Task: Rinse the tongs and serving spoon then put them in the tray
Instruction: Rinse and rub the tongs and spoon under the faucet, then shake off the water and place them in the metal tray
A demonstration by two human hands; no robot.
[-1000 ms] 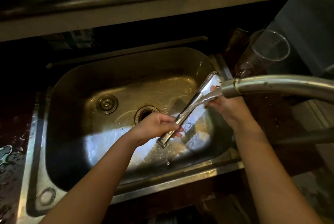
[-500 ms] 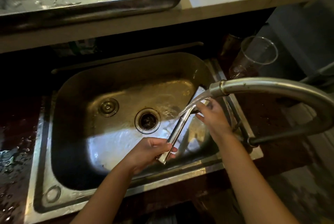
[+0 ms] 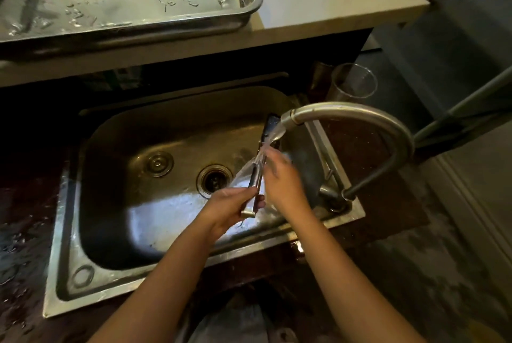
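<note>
Tongs point(image 3: 259, 173): held right of frame centre, over the sink point(image 3: 110, 281), running from the hinge end at the left hand up to the dark tips under the faucet point(image 3: 360, 112). Water from the spout falls on the upper part. Left hand point(image 3: 232, 208): grip clamped round the hinge end of the tongs. Right hand point(image 3: 279, 176): lies against the tongs mid-length in the stream; it is blurred, and whether its grip is closed on the metal or merely rubbing cannot be told.

Progress, as judged: rinsing of the tongs is under way, not finished. No serving spoon is visible in the sink or in hand. The tray point(image 3: 243, 18), upper left of frame on the pale desk point(image 3: 332, 4), is wet; a clear item lies at its right end, identity uncertain. Transfer of the tongs to the tray remains; the spoon's status cannot be established.

Count: tongs, one; tray, one; sink, one; faucet, one; clear cup point(image 3: 354, 85), one, right of the sink; hands, two.
</note>
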